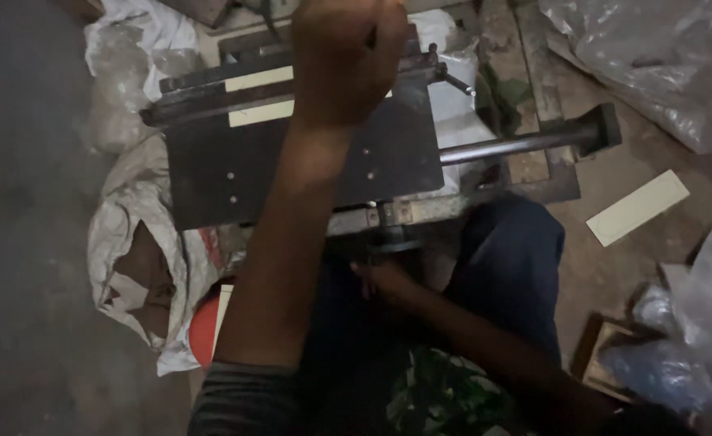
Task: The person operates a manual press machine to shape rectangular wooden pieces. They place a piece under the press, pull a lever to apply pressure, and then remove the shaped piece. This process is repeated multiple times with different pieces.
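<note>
A dark metal hand-press machine (211, 169) with a flat plate sits in front of me. A cream strip (257, 113) lies clamped under its top bar. My left hand (344, 56) reaches across the plate and rests on the top bar, fingers curled over it. Below the plate's front edge, my right hand (388, 278) is at a small knob or bolt (388, 234) under the machine; its fingers are in shadow. A long steel lever (525, 144) sticks out to the right.
A crumpled white sack (134, 234) lies left of the machine, with a red round object (204, 331) below it. A loose cream strip (637, 207) lies on the floor at right. Clear plastic bags (663, 56) are piled at the top right and lower right.
</note>
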